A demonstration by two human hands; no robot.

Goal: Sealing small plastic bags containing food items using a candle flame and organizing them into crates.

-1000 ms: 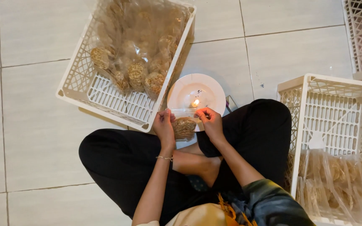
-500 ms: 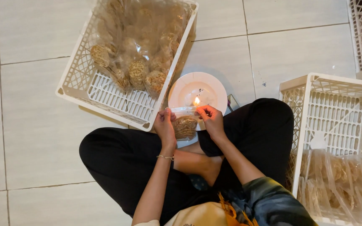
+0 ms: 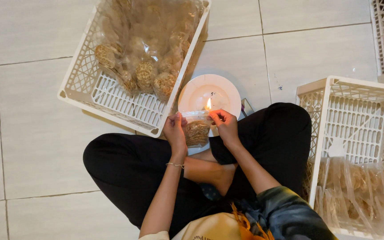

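The person sat cross-legged on the tiled floor [image 3: 41, 133]. The left hand [image 3: 174, 131] and the right hand [image 3: 224, 125] each pinched one top corner of a small clear bag of round crackers [image 3: 197, 131], with fingers closed on the plastic. They held the bag's upper edge beside the candle flame [image 3: 208, 104] (the candle itself was too small to tell) on a white plate [image 3: 201, 91] before the knees. A white plastic crate [image 3: 112, 100] with filled bags lay tilted just beside the plate's left edge. Another white crate [image 3: 350, 120] stood near the right knee.
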